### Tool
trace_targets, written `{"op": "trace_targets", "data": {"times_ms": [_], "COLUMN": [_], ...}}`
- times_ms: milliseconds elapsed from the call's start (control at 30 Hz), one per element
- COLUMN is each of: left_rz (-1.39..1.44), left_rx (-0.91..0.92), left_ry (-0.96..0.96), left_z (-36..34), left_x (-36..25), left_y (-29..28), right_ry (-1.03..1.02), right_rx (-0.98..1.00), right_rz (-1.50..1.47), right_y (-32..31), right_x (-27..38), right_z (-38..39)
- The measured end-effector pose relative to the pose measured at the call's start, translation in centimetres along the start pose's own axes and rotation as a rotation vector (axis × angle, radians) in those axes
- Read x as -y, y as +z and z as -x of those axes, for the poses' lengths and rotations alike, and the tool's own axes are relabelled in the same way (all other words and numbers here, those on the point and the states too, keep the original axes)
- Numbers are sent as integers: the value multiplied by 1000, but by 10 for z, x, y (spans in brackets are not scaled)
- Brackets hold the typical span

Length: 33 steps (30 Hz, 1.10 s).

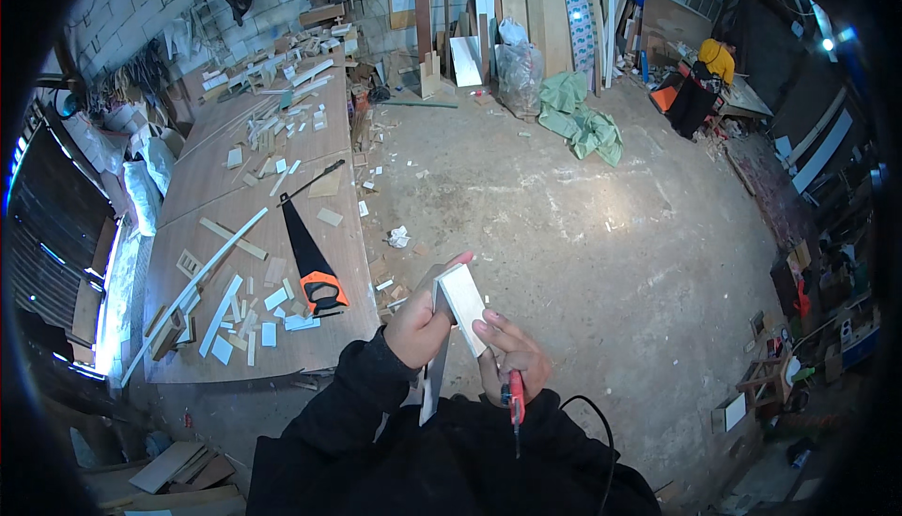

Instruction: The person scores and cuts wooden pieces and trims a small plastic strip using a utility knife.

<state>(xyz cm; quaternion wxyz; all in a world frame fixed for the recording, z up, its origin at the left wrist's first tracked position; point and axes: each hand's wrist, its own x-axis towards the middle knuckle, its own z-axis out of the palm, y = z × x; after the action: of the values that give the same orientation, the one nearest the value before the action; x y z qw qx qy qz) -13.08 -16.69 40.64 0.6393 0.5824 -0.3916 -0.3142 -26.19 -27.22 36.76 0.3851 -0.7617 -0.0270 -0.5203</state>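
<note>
Close in front of my body, my left hand [420, 326] is closed around a pale, white-faced wooden piece [461, 292] with its thumb and fingers. A longer flat strip [432, 386] hangs below that hand towards my lap; whether it is joined to the piece is hidden. Fingers of my right hand [519, 358] press on the right side of the wooden piece. The same hand grips a small red-handled tool [516, 398] with a thin dark tip pointing down towards me. Its exact kind does not show.
A wooden worktable [310, 342] on my left bears many offcuts and a handsaw [307, 243] with an orange-and-black handle. Boards [512, 8] lean on the back wall beside a green sheet [580, 117]. A person in yellow [717, 62] sits far right. A black cable [601, 422] loops beside my right arm.
</note>
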Motion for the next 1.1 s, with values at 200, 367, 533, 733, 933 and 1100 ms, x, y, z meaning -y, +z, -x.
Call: {"op": "trace_targets", "data": {"times_ms": [200,367,533,733,933,1100], "left_rz": [-16,9,-195,-704,-325,-562], "left_rx": [9,28,10,487,512,451], "left_ry": [106,177,91,-40,-196,-283], "left_z": [-1,-9,-10,-10,-1,2], "left_x": [-1,-5,-4,-12,-9,23], "left_y": [6,20,1,-17,-10,-37], "right_ry": [-111,-165,-82,345,770,860], "right_rx": [-7,7,-148,-225,-354,-465], "right_rz": [128,201,17,-277,-551,-674], "right_y": [4,-3,-8,-53,-75,-74], "right_x": [-9,-15,-22,-23,-33,-46], "right_z": [4,5,9,-23,-42,-17]}}
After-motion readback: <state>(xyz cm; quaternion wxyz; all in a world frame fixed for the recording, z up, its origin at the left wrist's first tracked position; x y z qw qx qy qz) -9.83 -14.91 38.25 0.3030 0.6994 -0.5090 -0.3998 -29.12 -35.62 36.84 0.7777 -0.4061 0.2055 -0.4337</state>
